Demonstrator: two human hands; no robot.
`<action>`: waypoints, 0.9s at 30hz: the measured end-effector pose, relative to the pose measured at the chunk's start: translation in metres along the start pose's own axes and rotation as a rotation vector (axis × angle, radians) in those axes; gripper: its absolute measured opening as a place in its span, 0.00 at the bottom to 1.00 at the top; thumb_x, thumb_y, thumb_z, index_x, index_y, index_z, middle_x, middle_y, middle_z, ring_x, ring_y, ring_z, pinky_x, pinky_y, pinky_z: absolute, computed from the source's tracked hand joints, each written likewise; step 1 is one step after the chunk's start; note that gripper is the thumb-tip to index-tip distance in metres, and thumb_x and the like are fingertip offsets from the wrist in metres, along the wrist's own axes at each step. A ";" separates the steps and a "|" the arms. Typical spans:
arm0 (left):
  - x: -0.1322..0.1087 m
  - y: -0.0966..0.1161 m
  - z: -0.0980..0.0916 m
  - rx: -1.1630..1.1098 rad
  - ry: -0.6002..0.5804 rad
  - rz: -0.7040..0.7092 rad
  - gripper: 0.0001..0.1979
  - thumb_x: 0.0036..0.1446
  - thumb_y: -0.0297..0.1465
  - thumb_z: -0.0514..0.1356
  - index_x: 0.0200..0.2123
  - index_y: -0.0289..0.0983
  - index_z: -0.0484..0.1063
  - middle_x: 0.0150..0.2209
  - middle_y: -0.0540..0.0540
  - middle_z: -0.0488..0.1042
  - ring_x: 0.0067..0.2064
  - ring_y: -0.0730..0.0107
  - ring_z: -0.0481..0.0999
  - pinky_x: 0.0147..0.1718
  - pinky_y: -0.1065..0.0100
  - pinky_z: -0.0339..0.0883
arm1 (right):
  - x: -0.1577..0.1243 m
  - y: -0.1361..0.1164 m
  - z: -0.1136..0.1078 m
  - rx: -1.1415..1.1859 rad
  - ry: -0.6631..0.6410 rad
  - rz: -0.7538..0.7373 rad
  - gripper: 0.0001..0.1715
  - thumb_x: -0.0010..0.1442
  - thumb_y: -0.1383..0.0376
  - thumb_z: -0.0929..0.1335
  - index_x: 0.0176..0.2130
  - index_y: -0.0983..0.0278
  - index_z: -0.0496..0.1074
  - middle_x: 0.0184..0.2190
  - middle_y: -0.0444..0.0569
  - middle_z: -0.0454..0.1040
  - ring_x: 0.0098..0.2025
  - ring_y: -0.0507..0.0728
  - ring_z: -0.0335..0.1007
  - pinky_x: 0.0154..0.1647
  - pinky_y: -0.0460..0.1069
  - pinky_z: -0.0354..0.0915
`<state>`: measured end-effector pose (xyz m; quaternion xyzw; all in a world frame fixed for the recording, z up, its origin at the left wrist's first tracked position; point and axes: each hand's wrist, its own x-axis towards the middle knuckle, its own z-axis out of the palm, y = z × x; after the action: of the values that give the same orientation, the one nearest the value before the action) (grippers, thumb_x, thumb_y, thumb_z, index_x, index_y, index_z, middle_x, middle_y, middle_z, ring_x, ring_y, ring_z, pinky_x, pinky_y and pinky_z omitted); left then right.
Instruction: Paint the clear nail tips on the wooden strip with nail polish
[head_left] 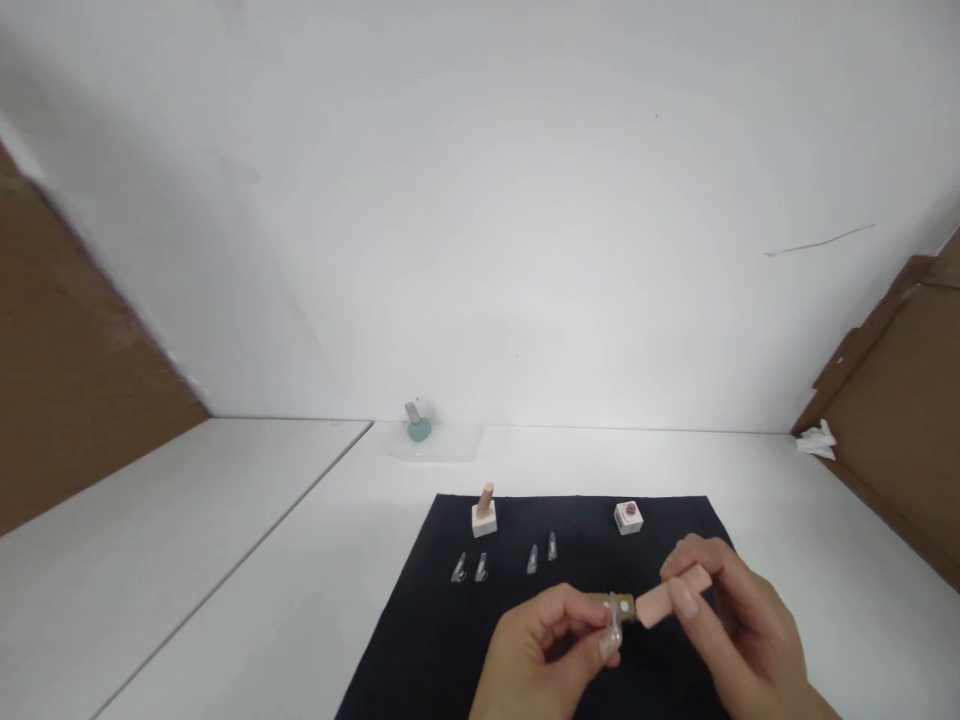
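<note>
My left hand (551, 650) pinches a small clear plastic clip (615, 620) between thumb and fingertips. To its right, my right hand (739, 625) grips a peach-coloured cylindrical cap (656, 604), tilted, its lower end close to the clip. Under the hands lies a brown strip with pale dots (600, 600), partly hidden. Beyond the hands, several clear clips (481, 567) rest on the black mat (427, 620). A white block (484, 520) with a peach-topped stick stands at the mat's back left. Another white block (628, 518) with a dark pink round top sits at the back right.
Behind the mat, a clear tray (457, 445) holds a teal bottle with a grey cap (418, 428). Crumpled white tissue (816, 440) lies in the far right corner. A white wall rises behind the white table (285, 600), with brown panels at both sides.
</note>
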<state>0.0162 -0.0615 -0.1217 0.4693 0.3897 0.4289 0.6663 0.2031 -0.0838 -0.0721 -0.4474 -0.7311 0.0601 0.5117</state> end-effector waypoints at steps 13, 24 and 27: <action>-0.001 -0.007 -0.001 -0.146 -0.052 -0.001 0.13 0.44 0.38 0.80 0.26 0.37 0.83 0.26 0.49 0.83 0.29 0.70 0.80 0.34 0.71 0.73 | -0.005 0.008 0.007 0.007 0.070 0.106 0.07 0.72 0.66 0.65 0.39 0.57 0.70 0.26 0.40 0.78 0.25 0.51 0.75 0.29 0.42 0.71; -0.001 -0.005 0.003 -0.208 -0.066 -0.053 0.16 0.40 0.41 0.81 0.25 0.37 0.84 0.26 0.50 0.82 0.28 0.71 0.81 0.32 0.72 0.75 | 0.000 0.007 0.006 -0.006 0.019 0.054 0.08 0.71 0.66 0.66 0.37 0.58 0.71 0.26 0.40 0.78 0.26 0.51 0.75 0.30 0.43 0.70; -0.002 -0.008 0.001 -0.184 -0.059 -0.025 0.16 0.41 0.41 0.81 0.25 0.38 0.84 0.25 0.51 0.82 0.28 0.71 0.81 0.33 0.72 0.74 | -0.006 0.015 0.008 0.015 0.074 0.147 0.07 0.72 0.65 0.66 0.38 0.57 0.71 0.26 0.40 0.80 0.21 0.51 0.70 0.24 0.43 0.67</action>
<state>0.0185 -0.0649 -0.1293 0.4136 0.3344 0.4405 0.7232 0.2060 -0.0763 -0.0878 -0.4980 -0.6763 0.0865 0.5359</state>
